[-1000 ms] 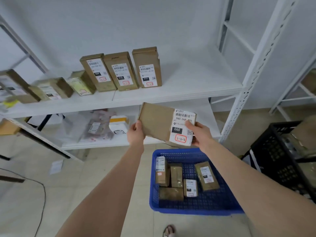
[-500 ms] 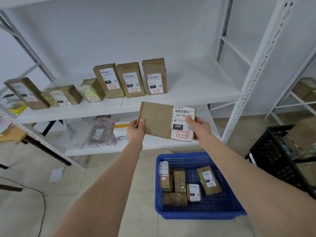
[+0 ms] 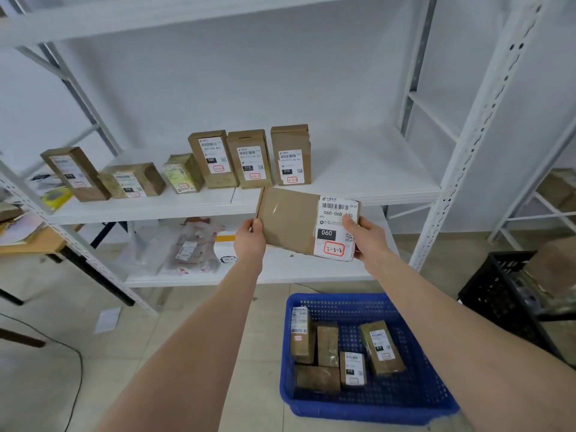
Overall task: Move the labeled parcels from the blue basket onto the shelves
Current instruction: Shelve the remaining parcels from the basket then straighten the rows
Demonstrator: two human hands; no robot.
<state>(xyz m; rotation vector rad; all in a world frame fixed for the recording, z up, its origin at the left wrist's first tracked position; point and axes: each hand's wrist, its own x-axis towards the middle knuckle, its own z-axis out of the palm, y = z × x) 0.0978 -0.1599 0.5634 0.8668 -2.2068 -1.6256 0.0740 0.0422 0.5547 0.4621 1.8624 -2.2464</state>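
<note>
Both hands, left hand (image 3: 249, 241) and right hand (image 3: 366, 236), grip a flat cardboard parcel (image 3: 290, 221); the perforated blue basket (image 3: 405, 397) holds five small boxes.

Brown parcel (image 3: 290, 219), blue perforated basket (image 3: 414, 397)

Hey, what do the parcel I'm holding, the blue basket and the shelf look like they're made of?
Parcel: brown cardboard, matte, with a glossy tape strip and white paper label. Blue basket: likely moulded plastic, given its perforated walls. Shelf: probably white-painted metal, given punched uprights.
</note>
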